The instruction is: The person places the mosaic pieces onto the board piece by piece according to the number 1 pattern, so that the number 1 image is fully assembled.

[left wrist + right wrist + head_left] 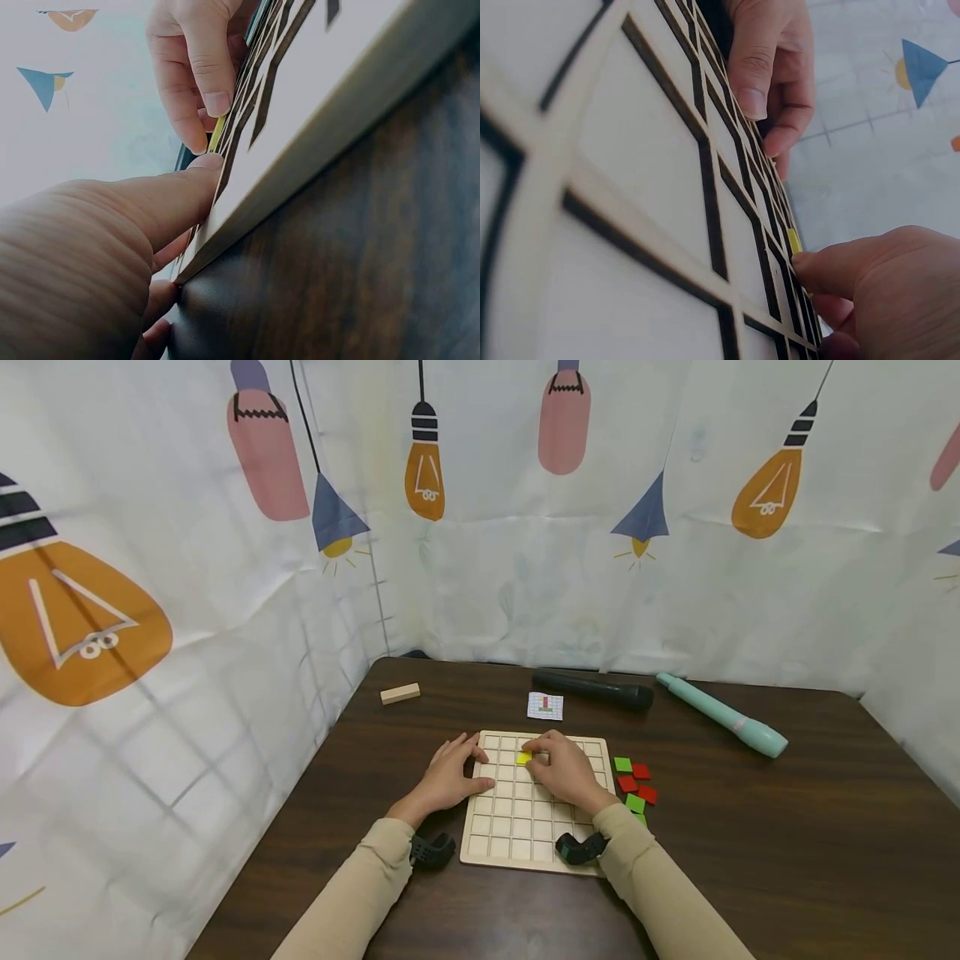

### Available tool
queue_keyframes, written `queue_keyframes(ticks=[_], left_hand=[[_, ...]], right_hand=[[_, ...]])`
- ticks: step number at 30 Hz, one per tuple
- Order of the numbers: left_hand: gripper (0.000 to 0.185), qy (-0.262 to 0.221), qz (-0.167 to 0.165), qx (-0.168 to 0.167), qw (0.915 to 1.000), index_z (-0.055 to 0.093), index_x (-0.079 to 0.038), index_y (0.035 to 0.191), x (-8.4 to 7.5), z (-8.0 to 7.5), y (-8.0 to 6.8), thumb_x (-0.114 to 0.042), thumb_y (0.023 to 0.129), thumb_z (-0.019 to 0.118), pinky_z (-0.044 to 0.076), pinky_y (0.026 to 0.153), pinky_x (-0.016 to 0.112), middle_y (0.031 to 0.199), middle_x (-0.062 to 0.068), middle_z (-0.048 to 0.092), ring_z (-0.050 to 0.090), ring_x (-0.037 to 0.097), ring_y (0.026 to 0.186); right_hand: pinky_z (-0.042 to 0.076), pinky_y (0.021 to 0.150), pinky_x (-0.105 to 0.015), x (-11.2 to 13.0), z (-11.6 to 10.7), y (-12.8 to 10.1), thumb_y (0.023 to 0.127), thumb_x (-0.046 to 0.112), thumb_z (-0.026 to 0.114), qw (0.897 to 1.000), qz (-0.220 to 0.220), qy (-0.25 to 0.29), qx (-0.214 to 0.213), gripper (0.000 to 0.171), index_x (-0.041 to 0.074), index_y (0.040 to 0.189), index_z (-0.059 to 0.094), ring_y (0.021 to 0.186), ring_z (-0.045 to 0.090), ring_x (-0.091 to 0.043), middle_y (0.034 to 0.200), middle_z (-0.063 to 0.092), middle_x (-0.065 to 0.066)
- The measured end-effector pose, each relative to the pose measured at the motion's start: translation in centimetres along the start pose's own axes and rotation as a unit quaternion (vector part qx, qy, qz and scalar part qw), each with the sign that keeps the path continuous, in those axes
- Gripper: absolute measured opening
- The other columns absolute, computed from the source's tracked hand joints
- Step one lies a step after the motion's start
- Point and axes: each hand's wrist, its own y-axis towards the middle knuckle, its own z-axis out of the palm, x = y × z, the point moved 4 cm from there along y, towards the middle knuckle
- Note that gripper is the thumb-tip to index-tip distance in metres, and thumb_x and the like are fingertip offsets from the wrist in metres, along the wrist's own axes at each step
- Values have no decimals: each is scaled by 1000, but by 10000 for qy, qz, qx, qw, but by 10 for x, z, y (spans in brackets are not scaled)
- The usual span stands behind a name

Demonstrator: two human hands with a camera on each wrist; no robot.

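Observation:
A light wooden grid board (512,827) lies flat on the table. At its left edge, my left hand (447,774) holds the board, thumb over the grid and some fingers along the side. My right hand (564,768) reaches over the upper middle of the grid, pinching a small yellow square tile (523,758) between thumb and finger. Seen from the right wrist, the yellow tile (794,240) sits against the board's face beside the thumb. Part of the tile is hidden by the fingers. Green tiles (622,765) and red tiles (647,795) lie loose right of the board.
Behind the board lies a small card (545,706) with a coloured grid pattern. A black microphone (592,689) and a mint-green microphone (723,717) lie toward the back of the dark table (787,843). A wooden block (400,693) rests at the back left.

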Motion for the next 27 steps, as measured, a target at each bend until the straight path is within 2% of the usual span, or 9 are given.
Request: queue_keyframes(ticks=[6, 10, 16, 23, 27], left_hand=[[25, 9, -95, -8, 10000, 61, -17, 101, 1, 0, 0, -28, 86, 77, 6, 120, 54, 158, 14, 30, 17, 33, 148], [24, 22, -107, -4, 9999, 61, -17, 101, 1, 0, 0, -28, 86, 77, 5, 120, 53, 157, 14, 30, 17, 33, 148], [26, 52, -10, 73, 10000, 61, -17, 104, 0, 0, 1, -30, 87, 76, 4, 121, 52, 158, 13, 30, 16, 32, 149], [26, 44, -18, 82, 10000, 60, -17, 104, 1, 0, 2, -29, 87, 75, 3, 121, 52, 158, 14, 29, 15, 32, 149], [26, 80, -11, 87, 9999, 60, -16, 104, 1, 0, 2, -29, 87, 75, 4, 120, 53, 158, 15, 28, 16, 33, 149]], right_hand=[[44, 63, -29, 1, -1, 0, 87, 19, 73, 10000, 63, 72, 21, 28, 15, 114, 72, 67, 49, -13, 107, 63, 0], [48, 66, -30, 4, -6, -1, 89, 18, 71, 9994, 17, 345, 52, 29, 11, 117, 70, 73, 54, -14, 108, 65, -3], [53, 69, -31, 4, -22, -9, 92, 18, 69, 9971, 181, 741, 49, 29, 10, 119, 69, 83, 62, -17, 108, 65, -3], [54, 70, -31, -9, -41, -20, 94, 17, 66, 9973, 115, 717, -58, 28, 7, 120, 68, 85, 64, -20, 109, 67, -6], [53, 66, -31, -17, -53, -28, 95, 15, 65, 9975, 75, 674, -193, 26, 6, 119, 68, 80, 64, -18, 107, 68, -8]])
